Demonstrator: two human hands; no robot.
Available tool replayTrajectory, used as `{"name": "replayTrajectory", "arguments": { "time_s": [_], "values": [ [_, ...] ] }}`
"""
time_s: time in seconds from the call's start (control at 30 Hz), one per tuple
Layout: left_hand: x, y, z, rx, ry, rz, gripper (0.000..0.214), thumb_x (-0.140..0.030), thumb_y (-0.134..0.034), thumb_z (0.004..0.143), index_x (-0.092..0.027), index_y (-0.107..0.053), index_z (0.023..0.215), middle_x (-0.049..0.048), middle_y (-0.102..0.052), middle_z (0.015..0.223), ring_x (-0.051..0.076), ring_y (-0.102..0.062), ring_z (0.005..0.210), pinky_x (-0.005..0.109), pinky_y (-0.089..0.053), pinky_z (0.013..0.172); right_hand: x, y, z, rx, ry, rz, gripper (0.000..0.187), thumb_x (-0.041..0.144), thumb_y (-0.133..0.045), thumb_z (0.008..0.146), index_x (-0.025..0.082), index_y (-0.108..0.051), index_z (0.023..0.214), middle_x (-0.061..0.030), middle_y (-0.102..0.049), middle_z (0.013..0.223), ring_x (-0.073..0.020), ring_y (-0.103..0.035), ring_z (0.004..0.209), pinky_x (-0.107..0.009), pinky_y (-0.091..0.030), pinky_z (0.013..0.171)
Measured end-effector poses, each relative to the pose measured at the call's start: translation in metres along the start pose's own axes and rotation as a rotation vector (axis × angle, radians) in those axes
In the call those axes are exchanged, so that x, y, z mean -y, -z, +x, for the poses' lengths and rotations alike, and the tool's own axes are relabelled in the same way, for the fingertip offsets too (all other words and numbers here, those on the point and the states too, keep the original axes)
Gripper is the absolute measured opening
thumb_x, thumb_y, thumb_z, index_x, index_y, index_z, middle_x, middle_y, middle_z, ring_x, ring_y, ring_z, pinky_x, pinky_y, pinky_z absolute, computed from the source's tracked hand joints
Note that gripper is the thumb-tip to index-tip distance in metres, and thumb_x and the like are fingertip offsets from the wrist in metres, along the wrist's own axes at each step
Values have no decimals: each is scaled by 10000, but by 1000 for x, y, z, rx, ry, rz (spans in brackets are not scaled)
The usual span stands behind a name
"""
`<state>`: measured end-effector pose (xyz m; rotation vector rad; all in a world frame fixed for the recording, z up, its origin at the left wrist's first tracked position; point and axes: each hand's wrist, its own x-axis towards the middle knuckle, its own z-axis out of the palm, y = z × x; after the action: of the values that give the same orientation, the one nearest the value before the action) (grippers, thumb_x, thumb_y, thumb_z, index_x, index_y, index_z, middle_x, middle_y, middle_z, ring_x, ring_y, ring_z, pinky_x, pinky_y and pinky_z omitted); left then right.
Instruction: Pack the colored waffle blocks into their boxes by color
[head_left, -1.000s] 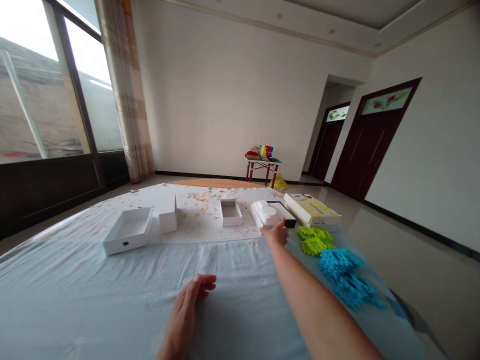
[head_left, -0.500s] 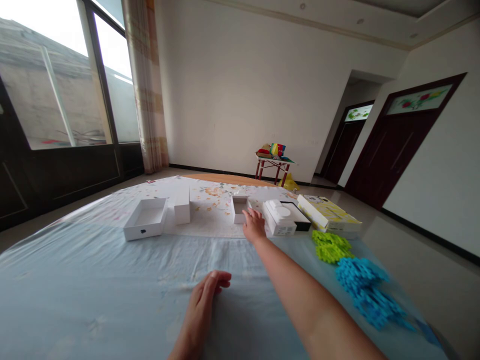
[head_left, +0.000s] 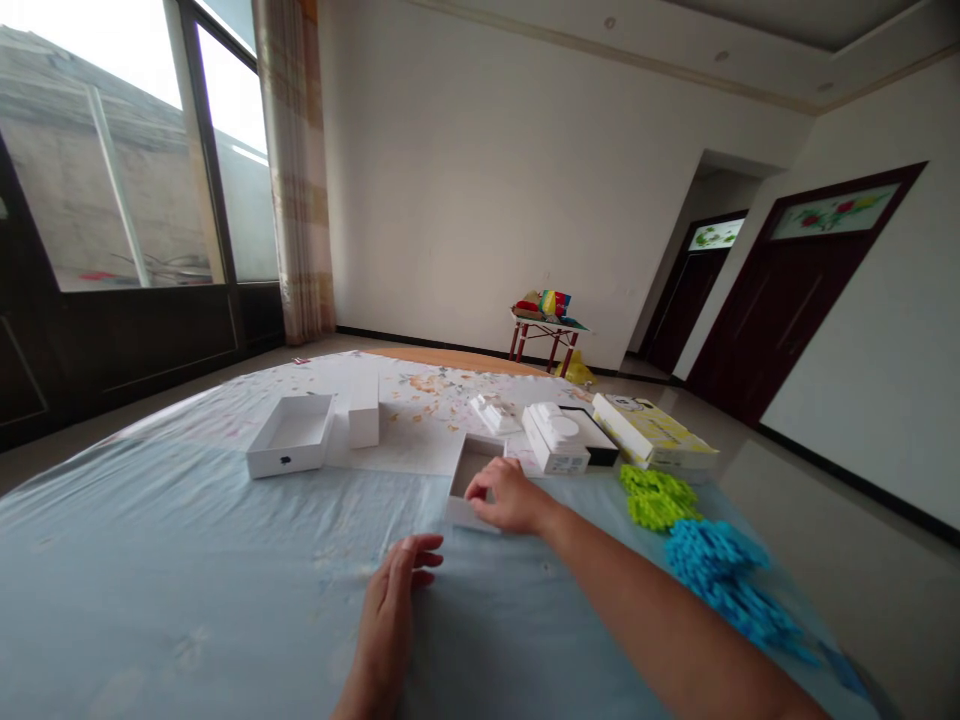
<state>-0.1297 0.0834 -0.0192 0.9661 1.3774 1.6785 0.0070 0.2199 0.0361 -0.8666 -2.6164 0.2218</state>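
Observation:
My right hand (head_left: 510, 496) grips the near right edge of a small open white box (head_left: 470, 478) in the middle of the table, fingers curled over its rim. A little nearer, my left hand (head_left: 394, 600) lies flat on the pale blue cloth (head_left: 187, 560) with its fingers stretched out, holding nothing. Behind the small box lies a white moulded insert (head_left: 495, 413). To its right sits a white device box (head_left: 556, 438) beside a black tray (head_left: 600, 440).
A larger open white box (head_left: 291, 448) and an upright white lid (head_left: 364, 410) stand at the left. A yellow-white carton (head_left: 654, 430), green pieces (head_left: 655, 496) and blue pieces (head_left: 726, 572) lie along the right edge. A small red table (head_left: 546, 335) stands by the far wall.
My right hand went from the device box left to the small white box, took hold of it and dragged it toward me. The white insert now lies where the box stood. The left hand stayed put.

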Motion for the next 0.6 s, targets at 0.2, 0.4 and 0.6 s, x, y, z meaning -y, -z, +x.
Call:
{"name": "replayTrajectory", "arguments": {
  "time_s": [0.2, 0.4, 0.6],
  "values": [
    [1, 1, -1, -54, -127, 140, 410, -505, -388, 801, -212, -671, 841, 60, -644, 874, 248, -574, 845, 343, -466, 706, -16, 11, 18, -231, -214, 42, 201, 283, -483, 803, 229, -658, 886, 2, -668, 909, -158, -545, 935, -264, -360, 883],
    [5, -6, -5, 26, -307, 399, 307, -409, -454, 803, -290, -647, 1009, 68, -545, 1161, 290, -415, 1134, 492, -279, 985, -86, -24, 58, -178, -510, -103, 356, 216, -482, 779, 179, -570, 1121, -81, -553, 1184, -238, -410, 1160, -349, -325, 944],
    [15, -10, -7, 123, -272, 546, 240, -401, -489, 789, -311, -658, 933, 65, -493, 1217, 300, -366, 1169, 521, -292, 970, -123, -53, 85, 49, -473, -117, 366, 299, -424, 845, 201, -530, 1182, -65, -505, 1262, -196, -389, 1203, -337, -277, 996]
  ]
}}
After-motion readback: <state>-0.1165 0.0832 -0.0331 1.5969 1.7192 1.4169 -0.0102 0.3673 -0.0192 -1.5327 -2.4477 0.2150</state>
